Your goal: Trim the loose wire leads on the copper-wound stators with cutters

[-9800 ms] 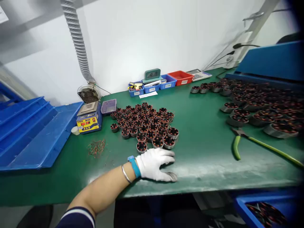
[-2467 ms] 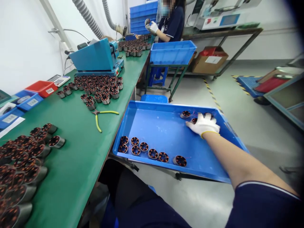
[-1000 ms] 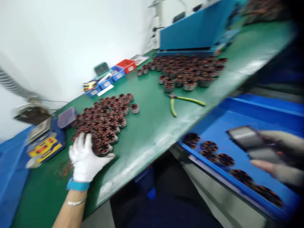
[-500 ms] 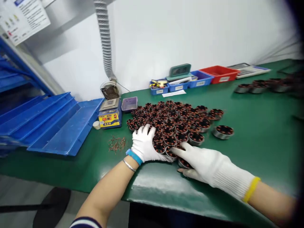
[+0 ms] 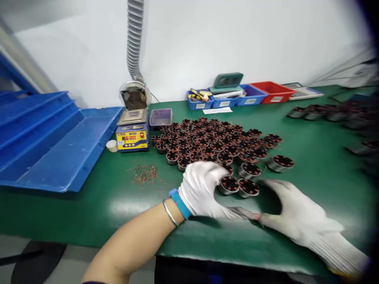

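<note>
Left hand, right hand cupped wide, thumbs about touching. Kinda fences copper-wound rings at eleven o'clock, I'd guess.

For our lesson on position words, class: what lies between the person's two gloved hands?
In the head view, two copper-wound rings sit side by side between the left hand and right hand, with green table in front.
</note>
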Tool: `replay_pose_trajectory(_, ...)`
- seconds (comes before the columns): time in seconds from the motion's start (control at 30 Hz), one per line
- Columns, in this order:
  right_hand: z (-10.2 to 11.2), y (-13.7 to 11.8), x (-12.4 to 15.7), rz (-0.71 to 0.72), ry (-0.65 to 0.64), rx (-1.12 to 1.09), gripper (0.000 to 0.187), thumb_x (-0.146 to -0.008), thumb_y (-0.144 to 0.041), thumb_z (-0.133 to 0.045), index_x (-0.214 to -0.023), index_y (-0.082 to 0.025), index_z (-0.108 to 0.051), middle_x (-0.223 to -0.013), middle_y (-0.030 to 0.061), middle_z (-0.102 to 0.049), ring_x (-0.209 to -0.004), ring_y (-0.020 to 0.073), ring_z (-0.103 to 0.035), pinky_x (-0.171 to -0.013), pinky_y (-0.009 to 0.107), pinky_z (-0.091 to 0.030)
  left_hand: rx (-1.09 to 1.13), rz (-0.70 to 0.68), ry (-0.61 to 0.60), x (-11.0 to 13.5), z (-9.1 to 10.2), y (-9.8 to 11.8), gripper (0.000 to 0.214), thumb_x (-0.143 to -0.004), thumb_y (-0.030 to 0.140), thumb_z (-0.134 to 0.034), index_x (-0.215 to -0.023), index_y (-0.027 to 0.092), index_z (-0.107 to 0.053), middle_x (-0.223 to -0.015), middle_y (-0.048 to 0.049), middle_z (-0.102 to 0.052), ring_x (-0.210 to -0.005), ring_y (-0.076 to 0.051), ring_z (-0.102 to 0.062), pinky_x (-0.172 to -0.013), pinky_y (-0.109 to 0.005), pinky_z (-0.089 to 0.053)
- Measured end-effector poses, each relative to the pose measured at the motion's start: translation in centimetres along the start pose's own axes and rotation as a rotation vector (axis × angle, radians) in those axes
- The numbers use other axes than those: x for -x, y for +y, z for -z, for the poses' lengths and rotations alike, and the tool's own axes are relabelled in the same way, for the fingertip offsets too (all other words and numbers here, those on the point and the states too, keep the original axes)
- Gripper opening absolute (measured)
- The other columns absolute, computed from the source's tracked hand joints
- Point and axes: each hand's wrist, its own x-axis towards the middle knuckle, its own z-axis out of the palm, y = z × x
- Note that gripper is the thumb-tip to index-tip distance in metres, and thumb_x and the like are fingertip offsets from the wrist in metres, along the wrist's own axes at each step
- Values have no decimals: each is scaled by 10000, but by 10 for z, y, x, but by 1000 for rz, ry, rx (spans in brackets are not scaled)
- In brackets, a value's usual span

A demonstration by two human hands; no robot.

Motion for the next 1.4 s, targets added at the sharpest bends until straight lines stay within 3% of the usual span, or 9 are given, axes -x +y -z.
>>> replay_pose_trajectory(0.1, -1, -1, -4, 56, -111, 37, 643, -614, -582, -752, -1127, -207, -655, -1182, 158, -676, -1093, 383, -650, -919, 503, -554, -6, 2, -231, 7, -10, 29, 666, -722, 842, -596, -844, 192, -668, -770, -66, -640, -729, -262, -660, -631, -393, -505)
replay_pose_trajectory(0.23, -3, -9, -13, 98, -89, -48, 544, -707, -538, -693, -1126, -192, -679, -1155, 128, -688, -1063, 320, -656, -899, 448, -545, -90, 16, -375, 10, -7, 48, 563, -846, 743, -558, -854, 189, -662, -781, -57, -666, -715, -279, -673, -583, -394, -501)
replay_pose_trajectory(0.37, 7, -23, 0, 98, -125, -78, 370, -681, -502, -728, -898, -206, -681, -951, 80, -683, -880, 264, -653, -795, 387, -515, -91, 91, -335, 12, 8, 54, 658, -789, 775, -606, -1021, 162, -661, -910, -89, -709, -801, -304, -692, -653, -435, -549)
replay_pose_trajectory(0.5, 18, -49, 24, -5, -213, 62, 491, -583, -630, -809, -726, -206, -607, -746, 62, -604, -725, 268, -613, -667, 383, -459, -31, 194, -283, 20, 15, 64, 855, -619, 858, -672, -1105, 154, -666, -968, -119, -716, -824, -318, -693, -709, -468, -579)
replay_pose_trajectory(0.73, 36, -30, 51, 268, -356, -293, 537, -692, -458, -772, -1162, -212, -684, -1164, 92, -683, -1018, 293, -667, -836, 399, -534, 89, 309, -441, 21, 16, 67, 741, -658, 768, -734, -1073, 155, -715, -944, -100, -742, -861, -287, -718, -804, -431, -600)
replay_pose_trajectory(0.9, 36, -39, 39, 211, -319, -496, 361, -901, -476, -592, -1120, -204, -682, -1161, 99, -681, -1045, 266, -649, -902, 393, -514, 74, 285, -490, 17, 20, 65, 589, -696, 569, -757, -1110, 154, -705, -970, -99, -745, -897, -291, -720, -830, -430, -599)
replay_pose_trajectory(1.07, 18, -70, 37, 137, -259, -545, 243, -930, -419, -542, -875, -206, -645, -946, 69, -664, -876, 224, -606, -787, 355, -457, 169, 232, -532, 15, 27, 62, 590, -713, 536, -755, -1163, 165, -666, -1036, -86, -734, -940, -269, -717, -856, -392, -587)
replay_pose_trajectory(1.23, 18, -41, 37, 182, -193, -437, 287, -939, -351, -448, -712, -224, -571, -756, 62, -621, -724, 215, -578, -668, 349, -425, 214, 198, -579, 18, 27, 55, 561, -775, 590, -742, -1150, 177, -680, -986, -77, -735, -859, -258, -714, -802, -380, -571)
replay_pose_trajectory(1.4, 25, -30, 26, 108, -232, -282, 314, -909, -434, -467, -723, -244, -634, -750, 75, -653, -772, 268, -631, -686, 395, -473, 215, 225, -598, 23, 25, 53, 799, -780, 669, -719, -1393, 185, -551, -1015, -87, -726, -889, -286, -720, -806, -404, -578)
